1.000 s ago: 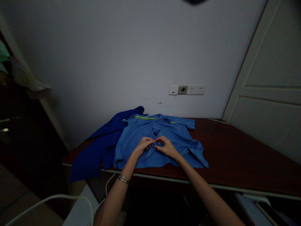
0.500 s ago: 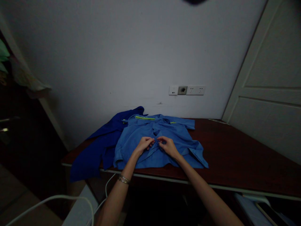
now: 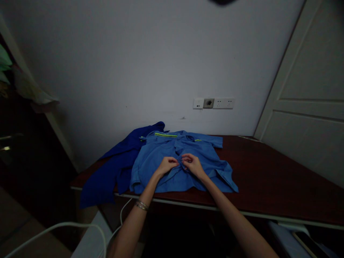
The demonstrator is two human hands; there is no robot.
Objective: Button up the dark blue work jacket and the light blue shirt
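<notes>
The shirt (image 3: 153, 157) is pinched at its front opening by the left hand (image 3: 166, 166) and right hand (image 3: 194, 166), whose fingers have been curled in tighter; that spot is apparently still being worked. It is spread, unmoved, beneath both hands on the desk (image 3: 268, 172), a darker garment (image 3: 104, 179) at its left.

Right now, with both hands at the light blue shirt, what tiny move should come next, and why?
Perhaps draw the cloth together gently at the middle: the left hand and right hand are close together there, fingers bent, and the light blue shirt looks creased and slightly parted just above them.
</notes>
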